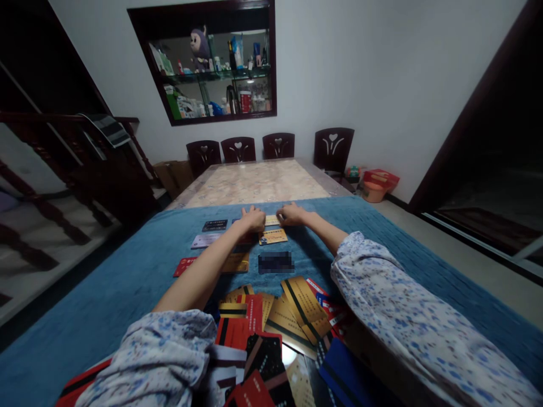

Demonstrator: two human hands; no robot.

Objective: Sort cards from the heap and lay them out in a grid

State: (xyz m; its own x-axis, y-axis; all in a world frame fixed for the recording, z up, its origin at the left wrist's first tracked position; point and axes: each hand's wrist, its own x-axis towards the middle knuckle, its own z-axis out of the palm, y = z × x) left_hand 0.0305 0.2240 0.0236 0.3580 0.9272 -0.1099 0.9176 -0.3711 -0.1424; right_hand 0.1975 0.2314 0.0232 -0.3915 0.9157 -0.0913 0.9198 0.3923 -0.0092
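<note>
Pale card [272,220]: flat on the blue cloth [139,265], between our left hand [253,219] and right hand [291,214] — right fingertips by its edge, we can't tell if gripped.
Yellow card [274,236]: flat, just nearer us than the pale one.
Blurred dark card [275,262]: next in that column, pixelated, unreadable to us.
Left column: near-black card [214,225] far, lilac card [204,241] mid, red card [184,265] near, partly behind our left forearm [203,260].
Gold card [238,263]: flat, right of the red one, also part-hidden.
Loose pile [299,305]: nearest us, overlapping at angles — gold, red, black, blue, several stripe-up.
</note>
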